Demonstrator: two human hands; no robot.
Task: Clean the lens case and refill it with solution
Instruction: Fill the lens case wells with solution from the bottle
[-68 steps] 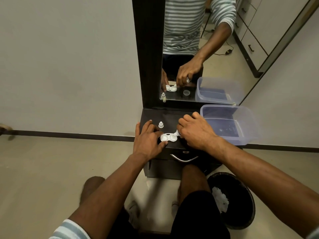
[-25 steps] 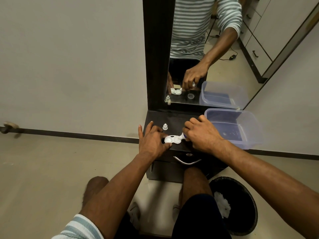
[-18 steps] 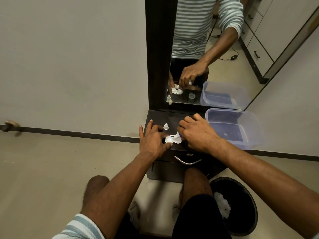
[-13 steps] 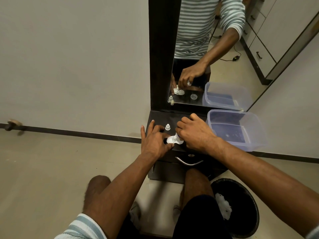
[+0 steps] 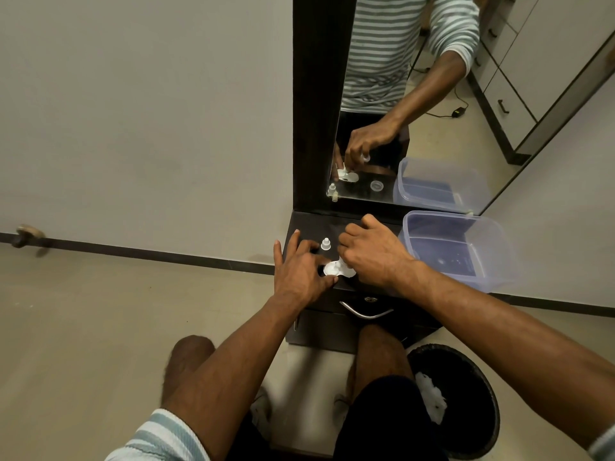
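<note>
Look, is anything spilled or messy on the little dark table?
No spill shows. The white lens case lies flat between both hands, a small bottle cap stands loose behind it, and the plastic tub overhangs the edge.

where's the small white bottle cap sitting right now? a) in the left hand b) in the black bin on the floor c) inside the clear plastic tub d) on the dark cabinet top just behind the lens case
d: the small white cap stands alone on the dark cabinet top, just behind the lens case, between the left hand and the right hand.
</note>
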